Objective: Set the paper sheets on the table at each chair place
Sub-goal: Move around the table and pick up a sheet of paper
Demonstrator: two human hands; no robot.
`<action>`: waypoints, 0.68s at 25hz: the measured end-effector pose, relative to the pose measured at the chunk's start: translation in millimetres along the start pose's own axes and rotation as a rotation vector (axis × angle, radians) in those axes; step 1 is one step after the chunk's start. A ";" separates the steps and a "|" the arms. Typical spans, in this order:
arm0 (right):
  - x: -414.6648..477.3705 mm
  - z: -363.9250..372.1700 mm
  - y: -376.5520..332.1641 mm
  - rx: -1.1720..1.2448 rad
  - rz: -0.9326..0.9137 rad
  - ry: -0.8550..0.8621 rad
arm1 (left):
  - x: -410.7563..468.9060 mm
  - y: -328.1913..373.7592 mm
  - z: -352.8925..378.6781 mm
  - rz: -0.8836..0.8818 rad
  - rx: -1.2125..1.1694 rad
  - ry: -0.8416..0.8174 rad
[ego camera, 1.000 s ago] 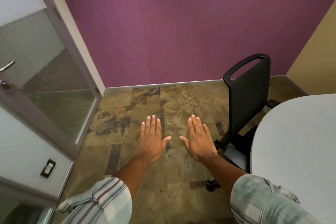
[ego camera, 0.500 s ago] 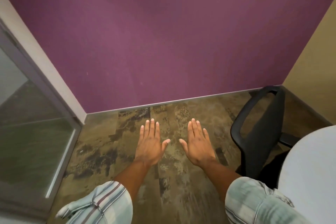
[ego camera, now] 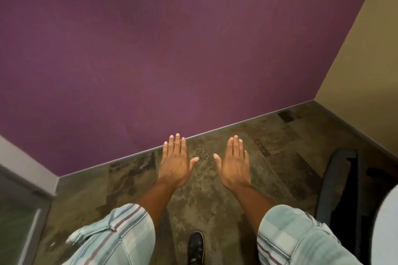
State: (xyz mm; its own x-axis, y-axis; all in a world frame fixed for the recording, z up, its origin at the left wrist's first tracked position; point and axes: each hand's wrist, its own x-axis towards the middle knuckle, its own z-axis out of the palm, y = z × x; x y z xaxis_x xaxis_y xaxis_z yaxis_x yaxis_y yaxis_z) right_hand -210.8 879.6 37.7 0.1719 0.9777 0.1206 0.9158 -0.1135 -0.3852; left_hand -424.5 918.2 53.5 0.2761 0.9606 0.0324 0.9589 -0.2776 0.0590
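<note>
My left hand (ego camera: 175, 162) and my right hand (ego camera: 234, 162) are held out flat, palms down, side by side over the floor, fingers extended and holding nothing. A sliver of the white table (ego camera: 386, 228) shows at the lower right edge. The black office chair (ego camera: 338, 189) stands between the table and my right arm, blurred. No paper sheets are in view.
A purple wall (ego camera: 172, 49) fills the upper view and meets a tan wall (ego camera: 366, 60) at the right corner. A glass door frame (ego camera: 23, 206) is at the lower left. My black shoe (ego camera: 195, 245) stands on the mottled brown floor (ego camera: 204, 200).
The view has swung up and to the left: the door, the chair and the table have slid toward the frame edges. My hands keep the same flat pose.
</note>
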 end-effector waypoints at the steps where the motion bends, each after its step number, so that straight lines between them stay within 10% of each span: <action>1: 27.0 7.3 6.5 0.000 0.037 0.015 | 34.7 -1.3 4.5 0.022 -0.005 -0.014; 17: 318.3 -39.1 238.6 -0.122 0.479 0.198 | 489.1 197.7 39.0 0.586 -0.010 -0.052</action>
State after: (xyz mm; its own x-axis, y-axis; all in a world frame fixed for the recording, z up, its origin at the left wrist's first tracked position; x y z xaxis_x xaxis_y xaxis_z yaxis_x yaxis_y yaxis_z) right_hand 76.6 1156.9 19.9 0.6355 0.7608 0.1318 0.7514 -0.5702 -0.3320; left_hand -97.4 1333.7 42.1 0.7627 0.6466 0.0136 0.6451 -0.7621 0.0554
